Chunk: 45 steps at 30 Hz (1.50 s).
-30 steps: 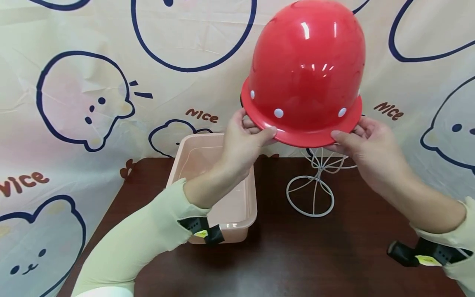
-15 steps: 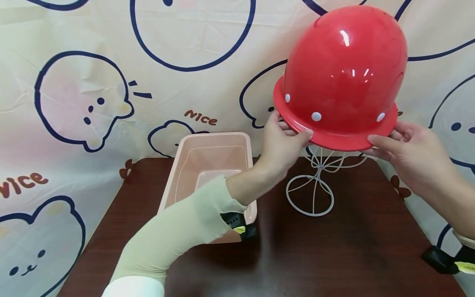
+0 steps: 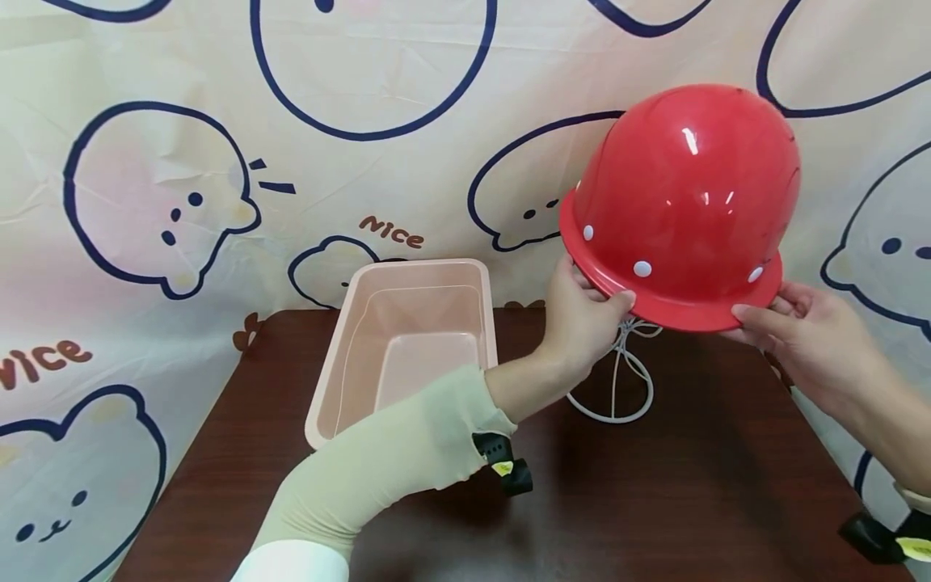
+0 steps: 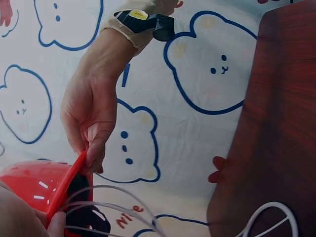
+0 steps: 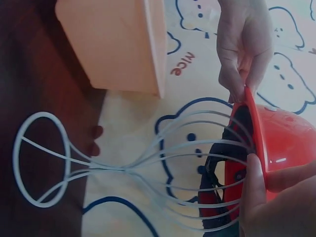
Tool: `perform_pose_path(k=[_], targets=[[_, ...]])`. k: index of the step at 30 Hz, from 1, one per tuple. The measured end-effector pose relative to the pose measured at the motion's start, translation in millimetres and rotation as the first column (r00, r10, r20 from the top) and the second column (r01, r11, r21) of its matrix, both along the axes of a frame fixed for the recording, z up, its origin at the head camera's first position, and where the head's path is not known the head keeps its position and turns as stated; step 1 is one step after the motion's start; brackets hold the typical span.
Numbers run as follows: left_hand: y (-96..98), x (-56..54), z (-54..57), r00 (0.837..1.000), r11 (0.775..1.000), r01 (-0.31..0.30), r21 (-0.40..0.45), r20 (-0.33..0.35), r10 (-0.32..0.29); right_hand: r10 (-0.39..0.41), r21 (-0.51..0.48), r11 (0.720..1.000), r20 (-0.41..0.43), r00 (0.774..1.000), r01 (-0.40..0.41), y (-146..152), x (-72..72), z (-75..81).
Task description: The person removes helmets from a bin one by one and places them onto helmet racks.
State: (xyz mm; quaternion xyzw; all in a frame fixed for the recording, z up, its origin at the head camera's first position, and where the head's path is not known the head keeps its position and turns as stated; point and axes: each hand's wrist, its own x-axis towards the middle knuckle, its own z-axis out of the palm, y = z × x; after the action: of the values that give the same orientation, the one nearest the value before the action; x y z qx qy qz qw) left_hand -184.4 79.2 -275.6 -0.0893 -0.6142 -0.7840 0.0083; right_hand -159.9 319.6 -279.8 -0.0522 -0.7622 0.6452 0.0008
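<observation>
A red hard hat (image 3: 691, 194) with white round studs is tilted over a white wire stand (image 3: 618, 380) on the table. My left hand (image 3: 582, 315) pinches its brim at the left, thumb on top. At the right, my right hand (image 3: 815, 331) pinches the same brim. In the right wrist view the curved wires of the stand (image 5: 123, 169) reach up into the opening of the hard hat (image 5: 291, 138), beside its black inner straps (image 5: 215, 168). Seen from the head, the hat hides the stand's upper part.
A pale pink plastic bin (image 3: 418, 299) stands on the dark brown table (image 3: 655, 485), left of the stand. Behind hangs a cream cloth (image 3: 407, 186) printed with cartoon bears. My left forearm crosses in front of the bin.
Both hands have carried the hard hat rightward and then down, over the wire stand. Its top has dropped lower in the head view, and it covers more of the stand.
</observation>
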Motion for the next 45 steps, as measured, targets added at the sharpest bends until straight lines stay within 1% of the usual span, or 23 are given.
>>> perform_pose_path(k=[2,7,12,17,20,24,29,34,38,43,45], targets=[[0.4,0.7,-6.5,1.000,1.000,0.001,0.002,0.001,-0.001,0.031,-0.080,0.996,-0.006,0.999,-0.032,2,1.2,-6.4],[1.9,3.1,-22.5,1.000,1.000,0.002,0.002,0.017,-0.002,0.093,-0.203,0.974,-0.021,0.995,-0.096,8,5.5,-22.1],[2.2,5.9,-33.4,1.000,1.000,0.004,-0.010,0.030,-0.003,0.110,-0.253,0.961,-0.035,0.993,-0.115,7,8.9,-36.1],[1.4,8.5,-41.2,0.998,1.000,-0.003,-0.031,0.065,0.005,0.122,-0.301,0.946,-0.019,0.992,-0.122,6,11.4,-45.7],[0.9,9.6,-45.8,0.997,0.999,0.000,-0.034,0.076,0.003,0.120,-0.302,0.946,-0.005,0.993,-0.116,5,13.1,-49.9],[0.2,10.4,-50.6,0.998,0.999,0.009,-0.035,0.061,-0.007,0.130,-0.277,0.952,-0.021,0.991,-0.131,3,14.0,-54.1],[-0.4,11.3,-54.9,0.999,0.998,0.017,-0.056,0.038,-0.015,0.151,-0.250,0.955,-0.052,0.987,-0.160,1,13.9,-58.9],[-0.5,12.4,-60.7,0.999,0.996,0.018,-0.085,0.033,-0.015,0.155,-0.235,0.958,-0.058,0.986,-0.165,1,14.0,-63.7],[-0.7,13.5,-66.0,0.999,0.994,0.019,-0.104,0.030,-0.016,0.177,-0.225,0.956,-0.068,0.982,-0.188,0,15.8,-66.7],[-1.8,14.2,-67.6,1.000,0.996,0.021,-0.090,0.009,-0.020,0.185,-0.220,0.955,-0.085,0.979,-0.199,-1,16.2,-66.8],[-2.1,15.1,-67.2,1.000,0.996,0.026,-0.081,0.012,-0.025,0.182,-0.215,0.957,-0.087,0.980,-0.196,-1,16.2,-66.0]])
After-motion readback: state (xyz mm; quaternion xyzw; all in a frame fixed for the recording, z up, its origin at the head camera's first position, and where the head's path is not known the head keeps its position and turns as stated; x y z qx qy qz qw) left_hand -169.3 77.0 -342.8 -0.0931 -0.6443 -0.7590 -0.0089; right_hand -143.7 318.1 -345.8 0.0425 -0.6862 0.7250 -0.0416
